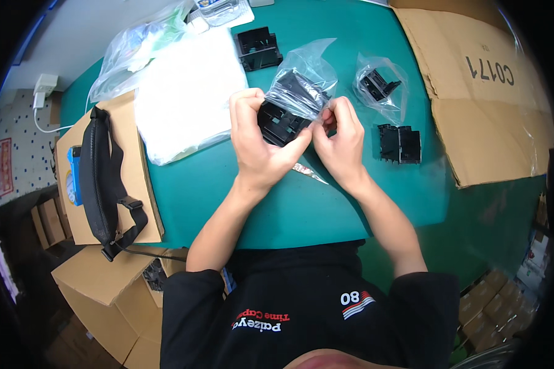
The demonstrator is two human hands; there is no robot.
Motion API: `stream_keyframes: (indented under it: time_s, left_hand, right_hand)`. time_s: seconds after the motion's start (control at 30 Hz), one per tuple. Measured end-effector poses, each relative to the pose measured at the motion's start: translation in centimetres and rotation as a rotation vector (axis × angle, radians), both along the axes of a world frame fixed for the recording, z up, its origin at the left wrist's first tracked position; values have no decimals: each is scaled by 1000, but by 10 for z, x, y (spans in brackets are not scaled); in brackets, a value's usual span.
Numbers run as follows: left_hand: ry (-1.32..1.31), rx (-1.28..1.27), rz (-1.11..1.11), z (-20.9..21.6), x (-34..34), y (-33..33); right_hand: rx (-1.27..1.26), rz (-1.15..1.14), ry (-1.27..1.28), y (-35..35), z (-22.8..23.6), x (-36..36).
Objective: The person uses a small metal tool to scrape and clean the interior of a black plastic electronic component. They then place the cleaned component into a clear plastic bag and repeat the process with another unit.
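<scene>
Green matting covers the bench (181, 212), seen from above, with cartons around its edges. Nearest is the person's black shirt (317, 295), both bare forearms reaching forward from it. Next comes a narrow, silvery, pointed item (311, 173) on the matting, just on the near side of the held part; its kind is too hard to make out.

That held part is a black plastic frame (280, 125), held up over the bench, its far portion under a clear bag (317, 64), its near portion bare. The left hand (256, 144) spans it, thumb and fingers spread to its width and closed on its sides. The right hand (345, 140) is at its right, fingers (343, 112) nearly together, apparently pinching the bag's edge.

The step in hand looks like working the film around the frame; whether on or off, I cannot tell. The next move seems to call for a steady left hold and a light right pull, keeping the film from snagging.

Right of the frame lies a loose black part (400, 145); farther off on that side, a smaller bagged part (377, 85). Left and beyond is a white stack (188, 101). Farthest, beyond the frame and slightly left, sits another black part (258, 49).
</scene>
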State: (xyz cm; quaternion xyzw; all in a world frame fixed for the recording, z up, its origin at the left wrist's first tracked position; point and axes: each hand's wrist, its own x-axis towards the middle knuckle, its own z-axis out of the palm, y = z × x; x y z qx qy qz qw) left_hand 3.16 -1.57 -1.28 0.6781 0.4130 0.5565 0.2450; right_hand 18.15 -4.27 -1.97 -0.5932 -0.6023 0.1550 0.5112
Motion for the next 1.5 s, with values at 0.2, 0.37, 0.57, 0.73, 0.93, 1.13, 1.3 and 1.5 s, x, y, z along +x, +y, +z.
stream_keyframes:
  time_s: [0.2,0.37,0.57,0.73,0.93,1.13,1.3,1.5]
  left_hand:
    - [148,225,121,-7,-4,8]
    - [151,169,-12,0,-10,11]
    - [112,67,-173,7,-3,5]
    - [78,-3,-180,9,9,-16]
    - [-16,-154,-179,11,11,-14]
    - [73,-345,-247,31,-39,18]
    - [660,-296,309,34,-77,17]
    - [735,-141,441,8,-67,27]
  right_hand:
    - [-373,295,78,-32,9,-21]
    - [-211,291,407,-18,6,-11]
    - [-302,88,644,-9,7,-5]
    - [-218,-97,371,15,-1,24]
    - [-368,-58,485,19,15,24]
    - [-371,73,528,8,41,30]
    - [-305,108,695,13,14,61]
    - [-147,64,735,15,-2,44]
